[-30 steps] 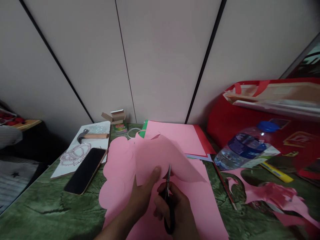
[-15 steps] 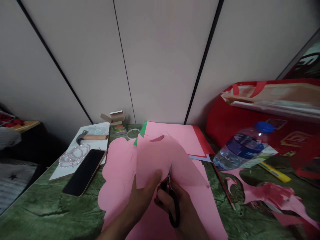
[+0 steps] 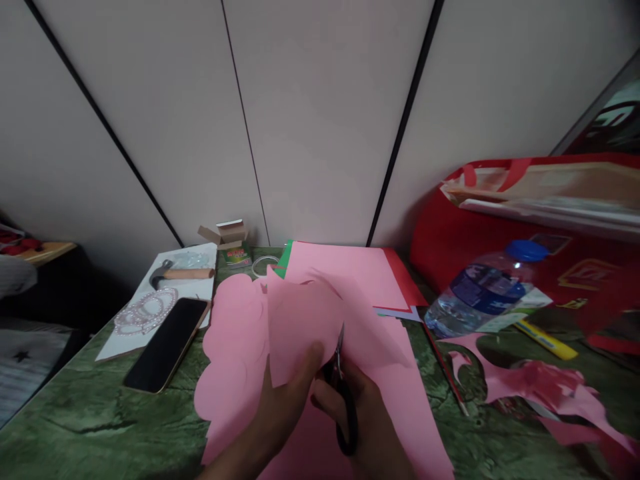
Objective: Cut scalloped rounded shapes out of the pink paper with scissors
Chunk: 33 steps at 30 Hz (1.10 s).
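A sheet of pink paper point(image 3: 300, 310) is held up off the stack, with my left hand point(image 3: 285, 400) pinching its lower edge, thumb on top. My right hand point(image 3: 367, 407) grips black-handled scissors point(image 3: 347, 413). Their blades point up and away from me, against the held sheet just right of my left thumb. Along its upper right the sheet has a curved cut edge. Underneath lie more pink sheets point(image 3: 405, 413), and to the left are pink pieces with scalloped edges point(image 3: 227, 373).
Left stand a phone point(image 3: 167, 343), a beaded string point(image 3: 145, 312), a hammer point(image 3: 185, 274) and a small open box point(image 3: 235, 250). Right are a water bottle point(image 3: 485, 290), a pencil point(image 3: 447, 373), a yellow cutter point(image 3: 547, 340), pink scraps point(image 3: 545, 387) and a red bag point(image 3: 435, 227). Coloured sheets point(image 3: 340, 267) lie behind.
The held paper has turned and dipped slightly, its right part now lower. The scissors stay at nearly the same place on it. The whole view has shifted a little.
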### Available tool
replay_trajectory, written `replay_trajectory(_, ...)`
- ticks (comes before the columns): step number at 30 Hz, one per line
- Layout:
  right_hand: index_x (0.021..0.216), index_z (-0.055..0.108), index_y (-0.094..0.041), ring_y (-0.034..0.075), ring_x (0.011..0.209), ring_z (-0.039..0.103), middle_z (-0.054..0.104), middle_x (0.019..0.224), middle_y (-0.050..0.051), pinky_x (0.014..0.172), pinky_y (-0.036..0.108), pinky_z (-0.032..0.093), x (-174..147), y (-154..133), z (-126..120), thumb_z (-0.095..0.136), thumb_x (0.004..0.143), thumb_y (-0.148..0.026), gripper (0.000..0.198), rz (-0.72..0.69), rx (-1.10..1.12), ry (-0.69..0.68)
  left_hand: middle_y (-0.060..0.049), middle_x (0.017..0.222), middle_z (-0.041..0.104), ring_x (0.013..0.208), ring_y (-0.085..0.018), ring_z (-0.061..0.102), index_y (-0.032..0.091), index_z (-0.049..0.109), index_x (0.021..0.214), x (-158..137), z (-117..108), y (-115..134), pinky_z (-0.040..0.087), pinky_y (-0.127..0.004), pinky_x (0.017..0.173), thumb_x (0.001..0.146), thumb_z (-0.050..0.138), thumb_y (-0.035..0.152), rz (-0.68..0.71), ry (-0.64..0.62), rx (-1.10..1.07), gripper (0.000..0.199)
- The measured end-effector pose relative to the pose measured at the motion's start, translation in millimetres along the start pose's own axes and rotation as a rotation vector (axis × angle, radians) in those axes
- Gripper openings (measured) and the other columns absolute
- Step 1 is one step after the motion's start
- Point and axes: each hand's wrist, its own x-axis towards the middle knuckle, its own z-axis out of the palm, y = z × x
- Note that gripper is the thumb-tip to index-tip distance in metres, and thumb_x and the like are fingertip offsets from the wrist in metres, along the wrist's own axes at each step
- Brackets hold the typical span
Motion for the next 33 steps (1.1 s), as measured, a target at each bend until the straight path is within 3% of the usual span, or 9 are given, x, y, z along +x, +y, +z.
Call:
replay_trajectory(11,0.065,0.057,-0.016,0.014,0.056,0.046,0.049,0.055,-0.004,0.053,0.026,0.038,0.4,1.6,-1.1,0.074,0.047,-0.030,0.029,-0.006,-0.057,0.013,-0.011,0.083,0.071,0.082,-0.024,0.065,0.013,0.065,0.083,-1.0,2.9,-0.6,0.052,-0.032,0.073,0.061,0.071,0.026,-0.055,-0.011,-0.066,0.026)
replay_trajectory(19,0.067,0.057,-0.014,0.013,0.055,0.042,0.050,0.056,-0.003,0.053,0.025,0.037,-0.5,3.4,-2.5,0.072,0.050,-0.033,0.030,-0.012,-0.038,-0.011,-0.010,0.080,0.071,0.080,-0.023,0.065,0.014,0.065,0.074,-2.2,2.8,2.9,0.052,-0.029,0.070,0.061,0.070,0.028,-0.030,-0.042,-0.040,0.020)
replay_trajectory(25,0.070,0.059,-0.015,0.012,0.053,0.043,0.049,0.054,-0.004,0.052,0.025,0.037,-2.8,-1.0,-0.9,0.073,0.050,-0.030,0.029,-0.001,-0.043,0.026,-0.013,0.084,0.070,0.087,-0.026,0.063,0.012,0.064,0.073,-0.6,1.6,0.2,0.050,-0.034,0.079,0.058,0.072,0.031,-0.058,-0.007,-0.004,0.025)
replay_trajectory(29,0.068,0.058,-0.014,0.011,0.051,0.041,0.048,0.054,-0.004,0.049,0.023,0.035,-2.3,-0.2,-2.1,0.071,0.054,-0.026,0.022,0.004,-0.033,-0.030,-0.013,0.082,0.071,0.087,-0.027,0.063,0.013,0.064,0.071,-0.8,1.0,-0.3,0.050,-0.035,0.078,0.060,0.070,0.033,-0.057,-0.009,0.008,0.023)
replay_trajectory(33,0.069,0.058,-0.014,0.011,0.049,0.041,0.047,0.052,-0.005,0.048,0.023,0.035,-2.8,-0.4,-1.0,0.070,0.054,-0.025,0.022,0.023,-0.027,0.010,-0.013,0.082,0.070,0.089,-0.027,0.063,0.015,0.063,0.066,-0.9,0.7,0.0,0.050,-0.033,0.078,0.060,0.070,0.032,-0.062,-0.019,0.035,0.019)
